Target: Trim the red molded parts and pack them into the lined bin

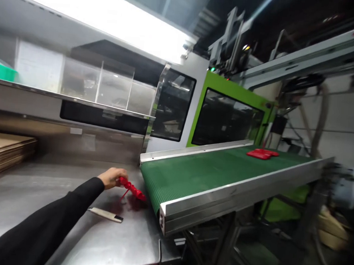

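My left hand point(114, 178), in a black sleeve, is closed on one end of a red moulded plastic part point(135, 190). That part tilts down to the right, low over the steel table point(77, 238), with a thin red sprig hanging beneath it. Whether its lower end touches the table I cannot tell. Just below my hand, a pale-handled knife-like tool point(106, 214) with a dark end lies on the steel. Farther off, another flat red plastic part point(262, 153) rests on the green conveyor belt point(192, 175). My right hand is out of view.
The conveyor's metal side rail point(239, 192) juts out beside the table. Stacked cardboard sheets point(6, 152) sit at the left. Above the table runs a steel shelf point(77, 99) holding a green bin point(1, 72). Behind stands a green-and-white machine point(200, 110).
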Action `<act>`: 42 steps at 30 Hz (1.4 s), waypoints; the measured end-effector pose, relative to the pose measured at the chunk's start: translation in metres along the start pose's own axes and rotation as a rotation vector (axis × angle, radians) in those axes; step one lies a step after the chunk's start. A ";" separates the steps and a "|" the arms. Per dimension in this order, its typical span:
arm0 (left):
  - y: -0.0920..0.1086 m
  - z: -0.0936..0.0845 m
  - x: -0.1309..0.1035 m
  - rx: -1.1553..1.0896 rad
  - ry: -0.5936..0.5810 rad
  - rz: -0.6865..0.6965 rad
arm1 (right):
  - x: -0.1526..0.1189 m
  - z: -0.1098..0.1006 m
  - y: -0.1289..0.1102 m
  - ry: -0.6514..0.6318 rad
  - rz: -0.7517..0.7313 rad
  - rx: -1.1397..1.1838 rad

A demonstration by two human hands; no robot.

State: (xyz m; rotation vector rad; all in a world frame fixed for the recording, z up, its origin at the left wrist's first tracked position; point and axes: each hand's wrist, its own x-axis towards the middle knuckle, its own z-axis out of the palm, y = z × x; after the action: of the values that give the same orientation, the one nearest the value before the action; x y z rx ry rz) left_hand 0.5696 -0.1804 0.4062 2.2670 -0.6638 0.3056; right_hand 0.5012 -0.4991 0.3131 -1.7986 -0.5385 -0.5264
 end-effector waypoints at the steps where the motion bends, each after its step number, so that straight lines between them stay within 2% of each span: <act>1: 0.000 -0.007 -0.006 -0.086 0.028 -0.018 | 0.000 -0.005 -0.008 0.014 -0.013 0.011; 4: 0.015 -0.033 -0.050 -0.358 0.174 -0.094 | -0.022 -0.003 -0.035 0.037 -0.027 0.097; 7: 0.049 -0.046 -0.113 -0.594 0.365 -0.176 | -0.039 0.022 -0.073 0.016 -0.021 0.246; 9: 0.075 -0.042 -0.153 -0.702 0.461 -0.220 | -0.034 0.047 -0.103 -0.152 0.053 0.508; 11: 0.095 -0.031 -0.187 -0.761 0.528 -0.265 | -0.022 0.075 -0.130 -0.422 0.198 0.771; 12: 0.101 -0.026 -0.201 -0.774 0.560 -0.281 | -0.017 0.089 -0.140 -0.536 0.274 0.829; 13: 0.106 -0.022 -0.213 -0.780 0.592 -0.290 | -0.014 0.101 -0.148 -0.608 0.329 0.827; 16: 0.110 -0.019 -0.241 -0.773 0.688 -0.297 | -0.018 0.127 -0.158 -0.686 0.410 0.767; 19: 0.110 -0.027 -0.256 -0.764 0.730 -0.314 | -0.026 0.139 -0.156 -0.796 0.463 0.842; 21: 0.112 -0.032 -0.259 -0.792 0.729 -0.344 | -0.027 0.144 -0.154 -0.803 0.457 0.803; 22: 0.112 -0.033 -0.260 -0.829 0.721 -0.365 | -0.025 0.144 -0.154 -0.773 0.409 0.743; 23: 0.112 -0.034 -0.261 -0.881 0.695 -0.393 | -0.023 0.144 -0.153 -0.734 0.300 0.658; 24: 0.112 -0.033 -0.263 -0.940 0.643 -0.431 | -0.020 0.141 -0.153 -0.689 0.116 0.548; 27: 0.105 -0.023 -0.278 -1.208 0.367 -0.617 | -0.013 0.126 -0.151 -0.518 -0.726 0.117; 28: 0.100 -0.019 -0.285 -1.312 0.288 -0.690 | -0.012 0.121 -0.148 -0.450 -0.961 -0.011; 29: 0.096 -0.015 -0.292 -1.405 0.254 -0.752 | -0.011 0.117 -0.144 -0.387 -1.116 -0.101; 30: 0.091 -0.011 -0.299 -1.471 0.276 -0.799 | -0.009 0.115 -0.138 -0.335 -1.162 -0.149; 31: 0.087 -0.009 -0.303 -1.491 0.347 -0.822 | -0.005 0.117 -0.130 -0.307 -1.074 -0.154; 32: 0.083 -0.007 -0.306 -1.444 0.461 -0.819 | 0.001 0.122 -0.120 -0.303 -0.883 -0.139; 35: 0.079 -0.008 -0.301 -1.143 0.791 -0.690 | 0.035 0.155 -0.078 -0.359 -0.125 -0.126; 36: 0.079 -0.009 -0.297 -1.072 0.845 -0.642 | 0.051 0.168 -0.062 -0.358 -0.003 -0.165; 39: 0.084 -0.009 -0.283 -1.071 0.866 -0.593 | 0.096 0.200 -0.019 -0.328 0.185 -0.332; 42: 0.087 -0.007 -0.274 -1.104 0.878 -0.596 | 0.119 0.211 0.001 -0.332 0.282 -0.472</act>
State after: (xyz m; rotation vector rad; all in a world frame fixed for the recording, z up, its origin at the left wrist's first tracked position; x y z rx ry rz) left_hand 0.2924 -0.1256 0.3523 1.0017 0.2945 0.4383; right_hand 0.6143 -0.2857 0.3272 -2.3908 -0.3915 -0.1621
